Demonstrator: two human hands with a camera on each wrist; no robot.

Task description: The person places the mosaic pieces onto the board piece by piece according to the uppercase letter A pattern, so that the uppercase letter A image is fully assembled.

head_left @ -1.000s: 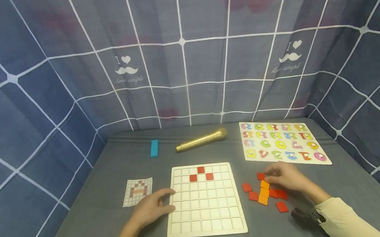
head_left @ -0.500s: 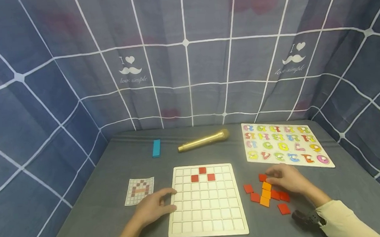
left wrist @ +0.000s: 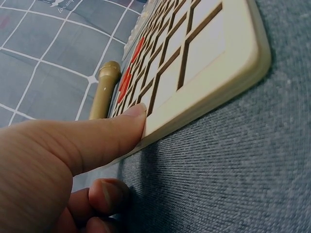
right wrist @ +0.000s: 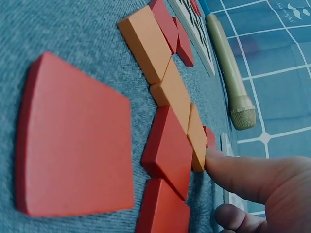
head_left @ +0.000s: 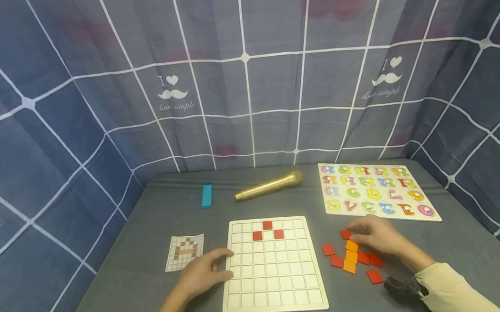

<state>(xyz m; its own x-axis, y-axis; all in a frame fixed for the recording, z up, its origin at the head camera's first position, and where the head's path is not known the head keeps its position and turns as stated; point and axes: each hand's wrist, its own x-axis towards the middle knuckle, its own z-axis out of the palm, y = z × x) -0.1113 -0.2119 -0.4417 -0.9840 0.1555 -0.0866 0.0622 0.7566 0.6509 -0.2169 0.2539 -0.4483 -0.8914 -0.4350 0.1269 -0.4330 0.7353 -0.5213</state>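
Note:
A cream grid board (head_left: 274, 285) lies before me, with red square tiles (head_left: 267, 225) in three cells near its far edge. My left hand (head_left: 200, 273) rests at its left edge, the thumb (left wrist: 129, 128) touching the rim and the other fingers loosely bent. To the board's right, three orange tiles (head_left: 351, 256) lie in a slanting row among several loose red tiles (head_left: 375, 276). My right hand (head_left: 376, 233) is at the far end of that row. Its thumb (right wrist: 233, 170) touches the farthest orange tile (right wrist: 197, 138); the index fingertip is hidden in the right wrist view.
A small printed pattern card (head_left: 176, 256) lies left of the board, partly behind my left hand. Farther back are a blue block (head_left: 207, 196), a gold microphone (head_left: 269, 187) and a number puzzle board (head_left: 377, 191). A checked curtain (head_left: 271, 88) surrounds the grey table.
The head view has shifted slightly, so everything sits a little to the right. Both hands and the tiles keep their places.

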